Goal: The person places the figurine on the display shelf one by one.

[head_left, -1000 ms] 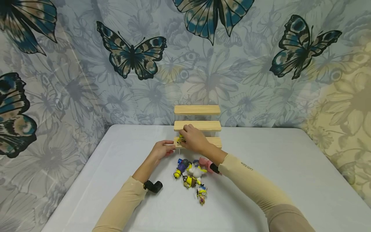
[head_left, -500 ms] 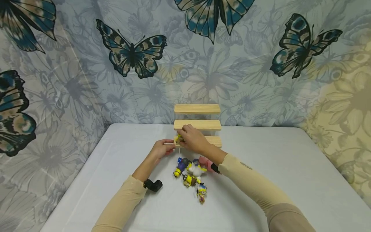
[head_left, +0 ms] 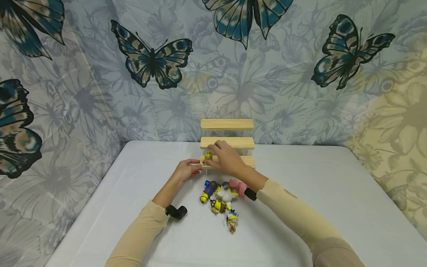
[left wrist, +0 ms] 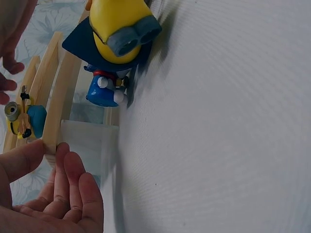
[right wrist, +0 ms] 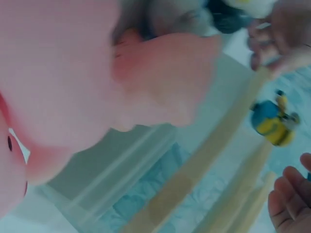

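Note:
A three-step wooden display rack (head_left: 227, 143) stands at the back of the table. My left hand (head_left: 185, 171) pinches the left end of its lowest board (left wrist: 62, 97), thumb on one face and fingertips on the other. On that board, at the left end, a yellow minion figure (head_left: 208, 156) with blue trousers and a goggle stands upright. My right hand (head_left: 228, 157) hovers just right of the figure with its fingers spread apart from it. In the right wrist view, the figure (right wrist: 274, 122) has a gap between it and the right fingertips (right wrist: 286, 194).
In front of the rack lies a cluster of toys: a minion in dark blue (head_left: 209, 190), a white-and-yellow figure (head_left: 226, 194), a brown-and-yellow minion (head_left: 218, 207), and a pink figure (head_left: 236, 185). A small minion with a blue-and-white cap (head_left: 232, 221) lies nearest.
My right hand has let go of the minion figure and drawn slightly right, leaving it standing on the lowest board. The left hand keeps its hold on the board's end.

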`<state>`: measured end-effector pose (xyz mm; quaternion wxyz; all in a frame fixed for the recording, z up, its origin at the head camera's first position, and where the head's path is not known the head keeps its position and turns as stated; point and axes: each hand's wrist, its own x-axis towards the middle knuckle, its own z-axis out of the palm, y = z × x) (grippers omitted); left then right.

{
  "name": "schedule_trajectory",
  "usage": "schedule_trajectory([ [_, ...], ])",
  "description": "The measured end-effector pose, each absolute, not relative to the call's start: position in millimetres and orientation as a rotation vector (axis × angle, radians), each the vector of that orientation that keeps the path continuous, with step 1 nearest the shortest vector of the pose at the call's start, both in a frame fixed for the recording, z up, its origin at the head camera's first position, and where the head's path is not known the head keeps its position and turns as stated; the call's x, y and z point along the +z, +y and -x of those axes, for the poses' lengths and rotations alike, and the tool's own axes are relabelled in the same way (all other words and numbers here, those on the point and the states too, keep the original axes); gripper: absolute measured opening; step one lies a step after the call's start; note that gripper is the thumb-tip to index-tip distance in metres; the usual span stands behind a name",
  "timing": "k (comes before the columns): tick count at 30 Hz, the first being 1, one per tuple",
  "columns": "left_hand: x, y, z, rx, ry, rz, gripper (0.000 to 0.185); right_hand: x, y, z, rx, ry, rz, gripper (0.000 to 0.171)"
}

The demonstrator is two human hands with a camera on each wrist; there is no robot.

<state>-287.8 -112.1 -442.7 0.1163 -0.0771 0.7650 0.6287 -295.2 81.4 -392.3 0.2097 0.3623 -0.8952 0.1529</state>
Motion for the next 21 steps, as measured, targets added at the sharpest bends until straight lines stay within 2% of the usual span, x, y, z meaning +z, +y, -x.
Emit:
schedule_trajectory([
  [10, -444.6, -111.2, 288.9, 1.836, 2.228, 0.257, 0.038, -374.0, 115.1, 272.5, 1.099, -2.596, -0.841, 0.041],
  [21, -442.9, -111.1, 288.5, 1.819, 2.245, 0.269, 0.037, -381.2, 157.9, 248.7, 1.287, -2.703, -0.742, 0.038],
])
